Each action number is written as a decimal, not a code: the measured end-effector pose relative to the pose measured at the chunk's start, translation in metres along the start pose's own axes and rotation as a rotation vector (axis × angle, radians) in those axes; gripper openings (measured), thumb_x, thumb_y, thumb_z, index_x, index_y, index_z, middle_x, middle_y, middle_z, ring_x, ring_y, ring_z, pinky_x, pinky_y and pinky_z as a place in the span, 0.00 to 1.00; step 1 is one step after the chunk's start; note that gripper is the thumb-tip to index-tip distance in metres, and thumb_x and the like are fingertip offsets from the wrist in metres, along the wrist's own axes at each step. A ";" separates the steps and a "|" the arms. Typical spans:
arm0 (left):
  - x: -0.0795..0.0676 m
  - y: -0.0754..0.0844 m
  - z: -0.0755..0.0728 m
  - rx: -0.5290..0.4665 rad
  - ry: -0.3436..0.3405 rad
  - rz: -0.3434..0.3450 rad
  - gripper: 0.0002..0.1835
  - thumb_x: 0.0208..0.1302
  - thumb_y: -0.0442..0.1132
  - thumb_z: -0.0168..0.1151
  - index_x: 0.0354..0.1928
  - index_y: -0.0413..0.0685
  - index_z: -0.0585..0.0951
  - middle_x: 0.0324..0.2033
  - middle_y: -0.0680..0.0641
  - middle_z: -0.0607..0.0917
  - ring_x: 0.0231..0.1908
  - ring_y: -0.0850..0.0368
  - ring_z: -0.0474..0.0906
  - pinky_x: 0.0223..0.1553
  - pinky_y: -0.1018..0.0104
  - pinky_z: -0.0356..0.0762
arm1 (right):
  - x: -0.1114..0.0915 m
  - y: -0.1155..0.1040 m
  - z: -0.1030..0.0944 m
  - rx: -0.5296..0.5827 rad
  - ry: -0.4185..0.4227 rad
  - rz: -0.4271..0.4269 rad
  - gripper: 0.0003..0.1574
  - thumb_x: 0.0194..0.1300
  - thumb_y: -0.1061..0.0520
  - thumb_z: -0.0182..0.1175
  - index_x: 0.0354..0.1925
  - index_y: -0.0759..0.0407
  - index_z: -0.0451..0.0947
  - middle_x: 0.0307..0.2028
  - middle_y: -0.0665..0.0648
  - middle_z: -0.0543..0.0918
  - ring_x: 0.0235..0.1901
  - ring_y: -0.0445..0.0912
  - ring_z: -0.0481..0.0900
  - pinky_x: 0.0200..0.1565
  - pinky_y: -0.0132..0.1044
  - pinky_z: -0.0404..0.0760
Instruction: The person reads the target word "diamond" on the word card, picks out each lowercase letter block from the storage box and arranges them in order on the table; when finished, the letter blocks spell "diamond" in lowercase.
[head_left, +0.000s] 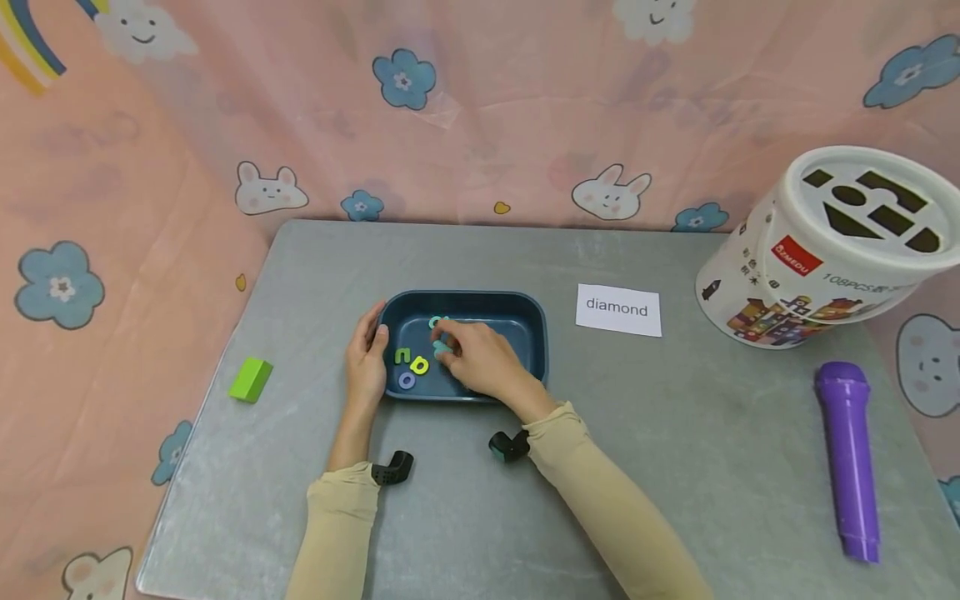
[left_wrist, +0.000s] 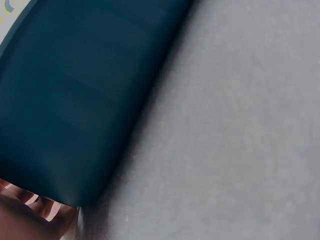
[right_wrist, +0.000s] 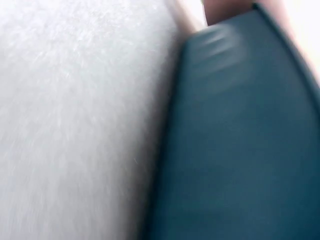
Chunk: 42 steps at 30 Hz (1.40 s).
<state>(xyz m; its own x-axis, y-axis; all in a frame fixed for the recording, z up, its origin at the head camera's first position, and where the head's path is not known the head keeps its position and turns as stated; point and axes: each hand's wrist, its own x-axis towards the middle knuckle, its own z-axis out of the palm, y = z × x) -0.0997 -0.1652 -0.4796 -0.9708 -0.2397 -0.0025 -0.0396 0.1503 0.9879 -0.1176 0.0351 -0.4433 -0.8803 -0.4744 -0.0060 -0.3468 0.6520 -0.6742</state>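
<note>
A dark blue tray (head_left: 470,304) lies on the table with several small coloured letters in it. My left hand (head_left: 365,367) holds the tray's left end, thumb at the rim and fingers along the outer wall. In the left wrist view, fingers (left_wrist: 37,210) curl at the tray's end. Inside the tray, my right hand (head_left: 483,358) pinches a teal letter (head_left: 441,347) between thumb and fingertips; its shape is partly covered. Around it lie a green n (head_left: 402,356), a yellow letter (head_left: 419,365), a lilac o (head_left: 407,381) and another teal letter (head_left: 434,322).
A white card (head_left: 618,310) printed "diamond" lies right of the tray. Further right stand a white lidded bucket (head_left: 817,250) with shaped holes and a purple microphone-shaped toy (head_left: 851,467) lying down. A lime green block (head_left: 251,380) sits at the left on the grey table (head_left: 450,517).
</note>
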 end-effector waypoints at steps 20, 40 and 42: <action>0.000 -0.002 -0.003 0.010 0.015 -0.025 0.24 0.84 0.34 0.48 0.77 0.43 0.71 0.77 0.40 0.71 0.79 0.43 0.62 0.81 0.46 0.56 | -0.080 0.089 -0.084 0.224 0.580 0.034 0.08 0.62 0.70 0.75 0.41 0.67 0.88 0.36 0.63 0.87 0.35 0.34 0.79 0.39 0.17 0.77; -0.001 -0.001 -0.001 0.031 0.005 -0.016 0.24 0.85 0.36 0.48 0.77 0.44 0.71 0.78 0.40 0.71 0.80 0.43 0.61 0.81 0.45 0.56 | -0.108 0.121 -0.068 0.138 0.220 0.273 0.09 0.61 0.64 0.77 0.37 0.64 0.86 0.29 0.58 0.89 0.28 0.43 0.82 0.33 0.28 0.78; 0.000 -0.001 0.000 0.026 0.007 -0.015 0.24 0.85 0.36 0.48 0.77 0.44 0.71 0.77 0.40 0.71 0.80 0.42 0.62 0.81 0.45 0.56 | -0.107 0.121 -0.068 0.128 0.224 0.281 0.09 0.61 0.64 0.77 0.37 0.65 0.86 0.29 0.58 0.89 0.27 0.42 0.80 0.32 0.28 0.76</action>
<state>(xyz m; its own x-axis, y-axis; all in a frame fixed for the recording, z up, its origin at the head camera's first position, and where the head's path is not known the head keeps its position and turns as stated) -0.0992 -0.1655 -0.4804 -0.9683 -0.2491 -0.0158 -0.0603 0.1719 0.9833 -0.0872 0.2053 -0.4743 -0.9892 -0.1369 -0.0519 -0.0506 0.6524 -0.7562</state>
